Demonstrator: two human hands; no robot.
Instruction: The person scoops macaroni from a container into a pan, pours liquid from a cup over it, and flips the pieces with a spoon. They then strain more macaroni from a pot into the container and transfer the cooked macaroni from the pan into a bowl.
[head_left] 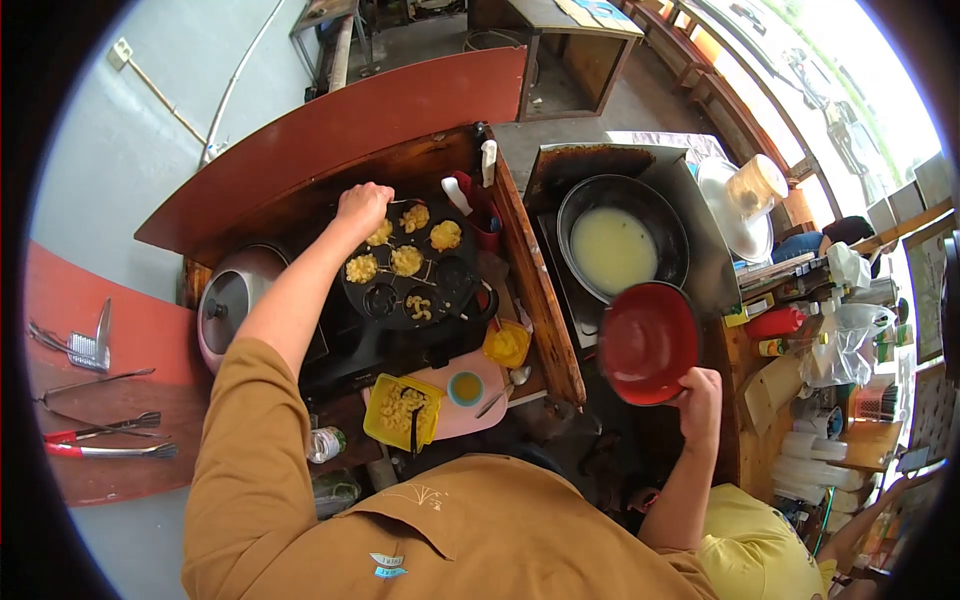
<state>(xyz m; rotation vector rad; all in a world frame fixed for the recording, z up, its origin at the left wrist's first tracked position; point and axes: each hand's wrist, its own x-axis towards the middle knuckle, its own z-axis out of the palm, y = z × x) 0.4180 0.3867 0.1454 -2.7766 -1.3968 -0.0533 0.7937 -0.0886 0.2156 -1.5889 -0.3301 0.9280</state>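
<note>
My left hand (365, 210) is closed on a thin metal utensil (402, 201), whose kind I cannot make out, over the far side of a black pan with round wells (380, 299). Several wells hold yellow macaroni portions (407, 260); one near well has only a few loose macaroni pieces (418, 307). On the right, my right hand (700, 400) grips the rim of a red bowl (650, 345), tilted so its inside shows. The bowl overlaps the near edge of a big dark pan (683, 225) containing pale yellowish liquid (613, 250).
Nearer my body are a yellow box (432, 430) of macaroni, a small blue bowl (465, 388), a spoon (490, 405) and a yellow tub (507, 343). A lidded pot (240, 300) stands left. A wooden partition (540, 280) separates the pans. A person in yellow (755, 545) is at lower right.
</note>
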